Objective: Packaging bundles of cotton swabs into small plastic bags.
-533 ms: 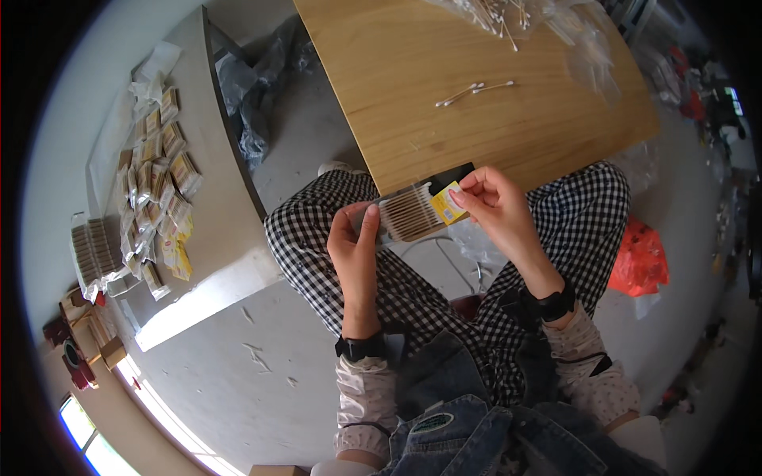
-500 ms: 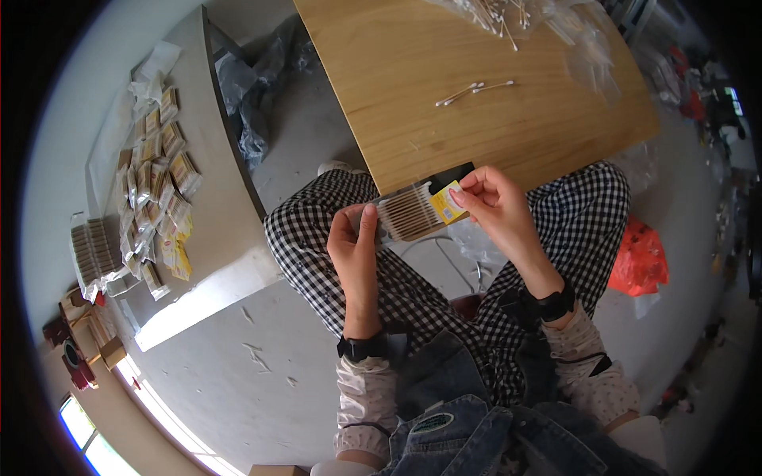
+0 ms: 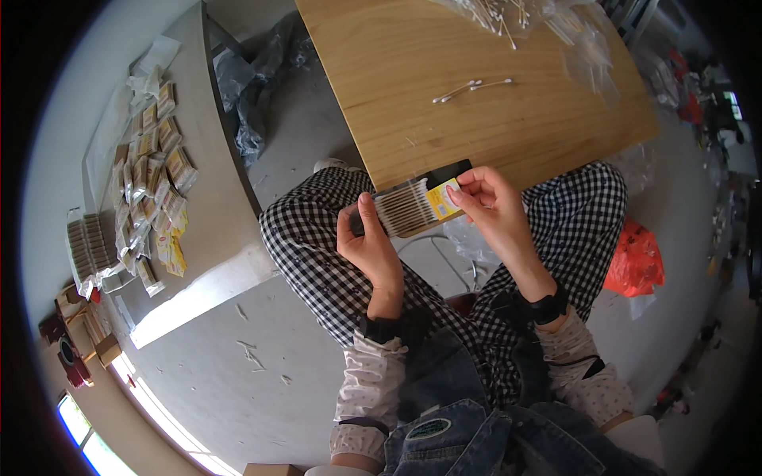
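Note:
A flat clear pack of cotton swabs (image 3: 403,209) spans the space between my hands, just over the table's near edge. Its swabs lie side by side in a row, and a yellow printed card (image 3: 441,200) covers the right end. My right hand (image 3: 496,214) pinches that card between thumb and fingers. At the left end my left hand (image 3: 371,250) is closed round the pack's edge, thumb upright and fingers partly hidden behind. A flat black piece (image 3: 448,171) shows beyond the pack, at the table edge.
The wooden table (image 3: 444,47) bears a few loose swabs (image 3: 472,90) and, at its far side, a plastic bag of swabs (image 3: 508,17). Many filled packs (image 3: 151,178) are heaped on a side table at left. A red plastic bag (image 3: 635,260) lies at right.
My left hand has shifted slightly right and its thumb has risen a little at the pack's left end. The right hand keeps its pinch on the card, and the pack is nearly still.

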`<act>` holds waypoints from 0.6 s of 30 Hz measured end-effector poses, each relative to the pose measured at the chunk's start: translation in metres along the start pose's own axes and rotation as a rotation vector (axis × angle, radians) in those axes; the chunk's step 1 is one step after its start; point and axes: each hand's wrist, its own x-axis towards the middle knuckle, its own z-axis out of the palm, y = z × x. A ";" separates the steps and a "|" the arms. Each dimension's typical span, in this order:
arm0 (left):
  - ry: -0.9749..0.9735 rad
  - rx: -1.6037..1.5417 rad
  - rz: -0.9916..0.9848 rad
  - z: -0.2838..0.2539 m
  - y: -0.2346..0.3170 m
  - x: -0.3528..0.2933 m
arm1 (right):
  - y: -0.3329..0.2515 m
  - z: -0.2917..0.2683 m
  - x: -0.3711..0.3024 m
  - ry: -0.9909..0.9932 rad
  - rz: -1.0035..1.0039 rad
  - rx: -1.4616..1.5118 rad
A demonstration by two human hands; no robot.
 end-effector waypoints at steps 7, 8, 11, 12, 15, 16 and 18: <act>0.058 0.051 0.102 0.004 -0.003 -0.001 | -0.014 0.003 -0.002 -0.009 0.102 0.008; 0.057 0.051 0.102 0.004 -0.003 -0.001 | -0.014 0.004 -0.001 -0.008 0.103 0.008; 0.058 0.045 0.100 0.004 -0.004 -0.001 | -0.011 0.006 0.000 -0.002 0.088 -0.021; 0.054 0.038 0.090 0.004 -0.003 -0.001 | -0.010 0.006 0.001 -0.009 0.056 -0.037; 0.046 0.016 0.070 0.004 -0.003 -0.001 | -0.009 0.009 0.001 0.000 0.005 -0.105; 0.040 0.003 0.061 0.003 -0.004 0.000 | -0.009 0.011 0.001 0.016 -0.015 -0.156; 0.036 0.000 0.049 0.003 -0.003 -0.001 | -0.004 0.012 0.004 0.028 -0.081 -0.172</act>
